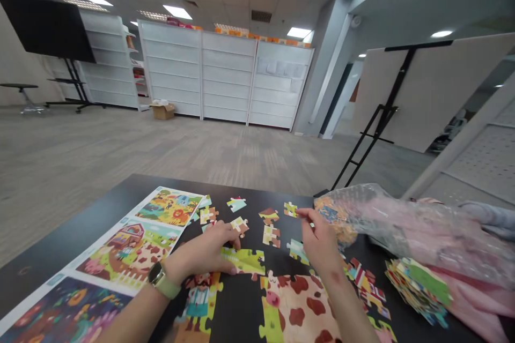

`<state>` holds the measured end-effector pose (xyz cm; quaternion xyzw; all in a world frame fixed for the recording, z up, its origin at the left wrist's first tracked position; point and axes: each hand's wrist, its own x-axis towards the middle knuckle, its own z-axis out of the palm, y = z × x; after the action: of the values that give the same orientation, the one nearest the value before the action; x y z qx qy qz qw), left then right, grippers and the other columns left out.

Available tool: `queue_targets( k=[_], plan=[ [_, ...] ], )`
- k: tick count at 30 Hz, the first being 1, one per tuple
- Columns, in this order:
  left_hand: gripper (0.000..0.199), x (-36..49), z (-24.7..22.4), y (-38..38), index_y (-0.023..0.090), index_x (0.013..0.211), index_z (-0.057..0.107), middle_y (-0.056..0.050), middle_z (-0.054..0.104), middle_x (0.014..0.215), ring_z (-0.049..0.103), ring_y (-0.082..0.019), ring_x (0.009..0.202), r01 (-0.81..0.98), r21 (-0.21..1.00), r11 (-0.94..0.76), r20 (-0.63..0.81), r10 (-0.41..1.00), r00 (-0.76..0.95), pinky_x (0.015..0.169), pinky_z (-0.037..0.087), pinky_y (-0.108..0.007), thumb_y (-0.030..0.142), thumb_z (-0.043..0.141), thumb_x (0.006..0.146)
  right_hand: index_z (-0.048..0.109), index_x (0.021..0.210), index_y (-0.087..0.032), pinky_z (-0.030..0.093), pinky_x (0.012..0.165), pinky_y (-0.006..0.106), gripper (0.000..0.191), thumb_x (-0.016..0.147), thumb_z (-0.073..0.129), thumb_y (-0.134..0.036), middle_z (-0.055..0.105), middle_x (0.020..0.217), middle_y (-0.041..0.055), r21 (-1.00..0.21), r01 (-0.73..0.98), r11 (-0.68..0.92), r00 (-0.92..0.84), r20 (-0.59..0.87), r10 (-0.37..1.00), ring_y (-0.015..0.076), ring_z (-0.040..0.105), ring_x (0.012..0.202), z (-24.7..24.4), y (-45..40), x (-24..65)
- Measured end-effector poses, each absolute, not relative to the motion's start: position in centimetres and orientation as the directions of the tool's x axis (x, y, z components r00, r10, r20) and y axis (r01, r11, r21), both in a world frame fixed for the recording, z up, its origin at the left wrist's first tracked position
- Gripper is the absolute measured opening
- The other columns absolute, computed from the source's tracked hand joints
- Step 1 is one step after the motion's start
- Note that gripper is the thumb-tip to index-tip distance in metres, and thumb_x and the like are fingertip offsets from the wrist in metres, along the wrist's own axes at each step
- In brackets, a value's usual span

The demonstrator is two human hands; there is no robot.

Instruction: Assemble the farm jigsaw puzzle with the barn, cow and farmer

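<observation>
My left hand [219, 249], with a watch on its wrist, lies over a green puzzle strip [245, 261], fingers apart, thumb at the strip's lower edge. My right hand [317, 230] reaches to a small yellow-green piece [290, 209], its fingertips pinched at the piece's right edge. Below the hands are a joined cow section [301, 308] and a joined section with a farmer figure [198, 305]. Loose pieces lie around, among them a brown and cream piece [271, 235], a pale blue piece [298, 251] and a brown-topped piece [269, 216].
A printed picture sheet [134, 252] lies on the left of the dark table [140, 185]. At the right are a pile of pieces [420, 289], clear plastic bags [402, 220] and pink fabric [475, 300]. An easel [386, 110] stands beyond.
</observation>
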<state>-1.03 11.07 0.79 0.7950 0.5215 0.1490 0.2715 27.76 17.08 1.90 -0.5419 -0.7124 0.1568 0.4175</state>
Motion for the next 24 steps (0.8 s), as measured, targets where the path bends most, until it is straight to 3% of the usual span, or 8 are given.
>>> queue_targets(
  k=[7, 11, 15, 18, 21, 24],
  plan=[
    [0.032, -0.5, 0.9, 10.8, 0.025, 0.097, 0.066, 0.000, 0.064, 0.112, 0.056, -0.026, 0.114, 0.750, 0.587, -0.305, -0.049, 0.911, 0.409, 0.107, 0.036, -0.038, 0.030, 0.086, 0.073, 0.068, 0.072, -0.024, 0.048, 0.079, 0.039, 0.024, 0.072, 0.044, -0.024, 0.073, 0.079, 0.0052, -0.730, 0.606, 0.316, 0.007, 0.402, 0.915, 0.0270, 0.068, 0.081, 2.0, 17.8, 29.3],
    [0.031, -0.5, 1.0, 10.8, 0.026, 0.100, 0.066, -0.001, 0.063, 0.115, 0.055, -0.027, 0.116, 0.756, 0.583, -0.299, -0.053, 0.914, 0.402, 0.106, 0.037, -0.039, 0.030, 0.083, 0.074, 0.069, 0.087, -0.022, 0.051, 0.082, 0.038, 0.028, 0.078, 0.043, -0.027, 0.075, 0.089, 0.0077, -0.784, 0.544, 0.299, 0.136, 0.434, 0.891, 0.0261, 0.069, 0.088, 1.8, 18.1, 30.1],
    [0.029, -0.8, 1.0, 11.1, 0.025, 0.097, 0.067, -0.001, 0.064, 0.113, 0.055, -0.028, 0.115, 0.768, 0.570, -0.291, -0.061, 0.917, 0.393, 0.107, 0.036, -0.040, 0.031, 0.082, 0.074, 0.066, 0.105, -0.017, 0.052, 0.070, 0.034, 0.039, 0.084, 0.037, -0.032, 0.074, 0.097, 0.0112, -0.829, 0.497, 0.256, 0.254, 0.421, 0.871, 0.0239, 0.068, 0.084, 1.9, 18.7, 32.4],
    [0.028, -1.0, 0.9, 11.3, 0.026, 0.100, 0.068, -0.002, 0.064, 0.116, 0.053, -0.029, 0.118, 0.777, 0.562, -0.283, -0.071, 0.920, 0.386, 0.109, 0.035, -0.041, 0.032, 0.081, 0.076, 0.067, 0.099, -0.017, 0.052, 0.071, 0.034, 0.036, 0.084, 0.039, -0.034, 0.074, 0.096, 0.0105, -0.819, 0.520, 0.240, 0.193, 0.387, 0.902, 0.0239, 0.068, 0.084, 2.0, 18.5, 34.4],
    [0.029, -1.1, 0.6, 11.4, 0.027, 0.106, 0.069, -0.004, 0.063, 0.121, 0.051, -0.031, 0.122, 0.779, 0.561, -0.279, -0.077, 0.920, 0.385, 0.108, 0.036, -0.042, 0.033, 0.077, 0.079, 0.071, 0.091, -0.019, 0.053, 0.079, 0.036, 0.027, 0.080, 0.050, -0.033, 0.075, 0.093, 0.0075, -0.761, 0.600, 0.247, 0.025, 0.327, 0.945, 0.0250, 0.069, 0.087, 1.7, 17.3, 35.2],
    [0.027, -1.2, 0.1, 11.6, 0.028, 0.106, 0.069, -0.004, 0.064, 0.121, 0.052, -0.032, 0.123, 0.779, 0.557, -0.286, -0.066, 0.921, 0.385, 0.109, 0.037, -0.044, 0.031, 0.075, 0.079, 0.075, 0.098, -0.021, 0.051, 0.091, 0.038, 0.028, 0.074, 0.061, -0.026, 0.076, 0.104, 0.0066, -0.667, 0.694, 0.272, -0.132, 0.252, 0.958, 0.0260, 0.069, 0.099, 0.8, 15.8, 34.9]
  ],
)
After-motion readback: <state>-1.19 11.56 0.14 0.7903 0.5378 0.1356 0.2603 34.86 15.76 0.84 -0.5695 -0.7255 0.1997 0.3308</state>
